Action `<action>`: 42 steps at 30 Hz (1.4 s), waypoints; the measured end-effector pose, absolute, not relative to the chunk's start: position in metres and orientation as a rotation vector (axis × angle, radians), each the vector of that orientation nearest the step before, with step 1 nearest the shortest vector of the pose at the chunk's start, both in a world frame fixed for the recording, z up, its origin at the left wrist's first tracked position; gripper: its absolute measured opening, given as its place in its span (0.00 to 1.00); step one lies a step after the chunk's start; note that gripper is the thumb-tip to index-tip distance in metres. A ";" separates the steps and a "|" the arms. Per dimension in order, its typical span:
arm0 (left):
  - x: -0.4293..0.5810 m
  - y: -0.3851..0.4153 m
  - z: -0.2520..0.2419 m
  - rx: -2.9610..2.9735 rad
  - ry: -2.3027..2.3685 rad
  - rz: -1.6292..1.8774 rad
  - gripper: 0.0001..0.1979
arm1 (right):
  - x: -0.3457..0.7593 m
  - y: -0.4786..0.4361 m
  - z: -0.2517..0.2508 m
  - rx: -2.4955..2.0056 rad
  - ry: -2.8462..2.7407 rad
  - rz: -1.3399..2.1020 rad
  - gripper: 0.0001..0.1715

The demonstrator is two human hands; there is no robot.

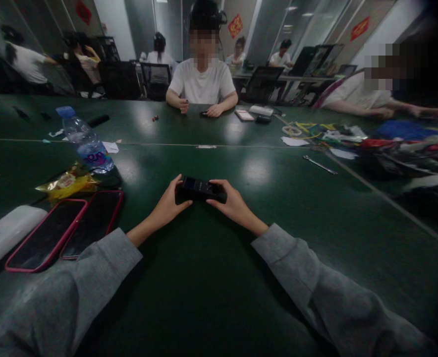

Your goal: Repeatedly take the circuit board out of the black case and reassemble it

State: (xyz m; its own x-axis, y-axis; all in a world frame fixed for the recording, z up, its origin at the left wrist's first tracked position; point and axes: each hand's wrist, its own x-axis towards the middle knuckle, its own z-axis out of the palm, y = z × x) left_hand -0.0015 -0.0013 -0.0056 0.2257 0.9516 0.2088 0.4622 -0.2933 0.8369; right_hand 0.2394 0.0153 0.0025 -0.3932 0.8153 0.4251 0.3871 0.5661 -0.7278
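As seen from the head camera, gripped at both ends: a small black device (202, 190), left hand (169, 203) curled round its left end, right hand (232, 203) closed over its right end, thumbs on top. Sits near the middle of the green table (219, 277), on it or just above, cannot tell which. Toward the near left corner, two red-cased phones (46, 235) side by side, just beside a white power bank (3, 233). Beyond those, a yellow snack packet (68, 183) and a blue-capped water bottle (85, 141). Right of the hands, well apart, a slim metal tool (319, 164). At the far edge, a person in a white T-shirt (202, 82), hands on the table.
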 end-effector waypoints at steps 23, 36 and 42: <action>-0.003 -0.004 -0.001 1.903 1.318 0.931 0.34 | 0.265 0.045 -0.021 -1.334 -1.735 0.380 0.29; -0.001 -0.005 0.003 1.953 1.315 0.928 0.32 | 0.266 0.046 -0.022 -1.346 -1.768 0.358 0.30; -0.001 -0.006 0.004 1.970 1.325 0.912 0.31 | 0.265 0.045 -0.021 -1.354 -1.768 0.377 0.30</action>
State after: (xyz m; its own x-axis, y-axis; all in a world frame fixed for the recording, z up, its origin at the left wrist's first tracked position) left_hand -0.0007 -0.0056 0.0040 0.2693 0.9390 0.2141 0.5354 -0.3307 0.7772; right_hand 0.2652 0.0446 -0.0205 -0.0477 0.8963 0.4409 0.6382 0.3669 -0.6768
